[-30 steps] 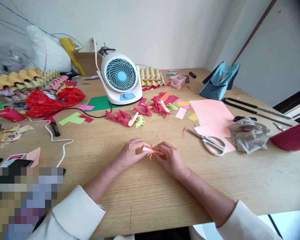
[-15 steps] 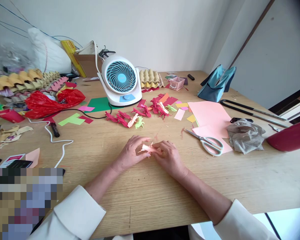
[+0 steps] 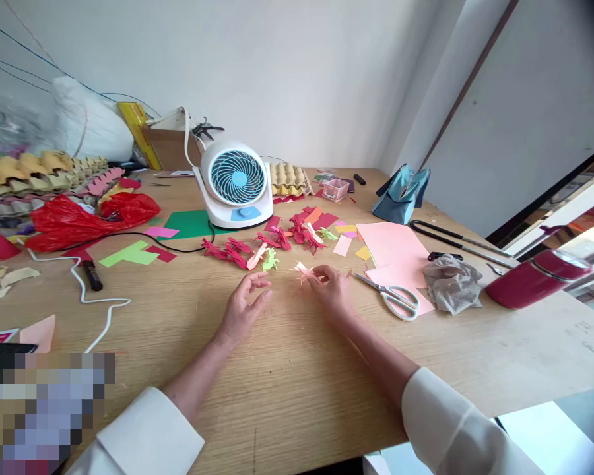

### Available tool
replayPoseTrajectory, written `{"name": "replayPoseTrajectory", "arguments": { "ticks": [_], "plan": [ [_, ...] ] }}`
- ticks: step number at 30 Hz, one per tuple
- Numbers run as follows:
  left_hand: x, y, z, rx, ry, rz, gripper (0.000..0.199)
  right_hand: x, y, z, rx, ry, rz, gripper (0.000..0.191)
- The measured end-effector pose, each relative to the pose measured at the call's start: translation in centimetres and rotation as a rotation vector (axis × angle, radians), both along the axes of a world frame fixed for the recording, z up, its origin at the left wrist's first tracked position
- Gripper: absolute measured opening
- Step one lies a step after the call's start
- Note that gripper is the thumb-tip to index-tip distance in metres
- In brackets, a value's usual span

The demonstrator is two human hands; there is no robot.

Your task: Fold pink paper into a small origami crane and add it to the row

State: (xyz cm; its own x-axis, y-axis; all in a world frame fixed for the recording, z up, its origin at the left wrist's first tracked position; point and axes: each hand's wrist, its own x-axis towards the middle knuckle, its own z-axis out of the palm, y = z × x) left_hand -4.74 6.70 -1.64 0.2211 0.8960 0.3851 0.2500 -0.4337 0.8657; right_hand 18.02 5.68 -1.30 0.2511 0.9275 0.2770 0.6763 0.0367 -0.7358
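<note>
My right hand (image 3: 331,289) pinches a small folded figure of pale pink paper (image 3: 304,272) just above or on the table; I cannot tell whether it touches the wood. To its left, my left hand (image 3: 245,305) holds nothing, with thumb and fingers apart. Behind both hands lies a loose row of similar folded paper figures, among them crimson ones (image 3: 237,251), a pale peach one (image 3: 256,256) and a light green one (image 3: 270,260). Scissors with white handles (image 3: 398,302) lie right of my right hand, partly over pink paper sheets (image 3: 396,244).
A white fan (image 3: 237,181) stands behind the figures. On the right are a crumpled grey cloth (image 3: 453,284), a dark red bottle (image 3: 529,280) and a blue bag (image 3: 400,194). A red plastic bag (image 3: 79,221), a white cable (image 3: 99,301) and egg trays (image 3: 34,175) occupy the left.
My left hand has let go of the pink paper figure and moved left. My right hand has carried the figure slightly away from me, toward the row. The view has shifted.
</note>
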Motion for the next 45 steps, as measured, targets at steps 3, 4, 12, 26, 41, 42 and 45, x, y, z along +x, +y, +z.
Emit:
{"name": "replayPoseTrajectory", "arguments": {
  "ticks": [3, 4, 12, 26, 41, 42, 45],
  "plan": [
    [0.1, -0.3, 0.1, 0.013, 0.0, 0.004, 0.036, -0.7, 2.3, 0.4, -0.061, -0.053, -0.115, 0.02],
    [0.2, -0.4, 0.2, 0.029, 0.005, -0.004, 0.035, -1.0, 3.0, 0.5, -0.062, -0.058, -0.124, 0.02],
    [0.3, -0.6, 0.3, 0.052, 0.052, -0.027, 0.033, -3.4, 6.9, -0.3, -0.068, -0.076, -0.133, 0.018],
    [0.2, -0.7, 0.2, 0.028, 0.085, -0.063, 0.032, -2.7, 6.6, -1.9, 0.033, 0.062, -0.025, 0.016],
    [0.0, -0.6, -0.4, 0.075, 0.182, 0.047, 0.017, -1.7, 5.5, -1.3, -0.013, -0.061, 0.065, 0.014],
    [0.0, -0.3, -0.1, 0.108, 0.191, 0.065, 0.016, -1.8, 5.7, -1.2, -0.018, -0.084, 0.062, 0.017],
    [0.6, 1.9, 1.4, 0.228, 0.253, 0.148, 0.013, -2.2, 6.5, -0.9, -0.032, -0.151, 0.048, 0.028]
  ]
}}
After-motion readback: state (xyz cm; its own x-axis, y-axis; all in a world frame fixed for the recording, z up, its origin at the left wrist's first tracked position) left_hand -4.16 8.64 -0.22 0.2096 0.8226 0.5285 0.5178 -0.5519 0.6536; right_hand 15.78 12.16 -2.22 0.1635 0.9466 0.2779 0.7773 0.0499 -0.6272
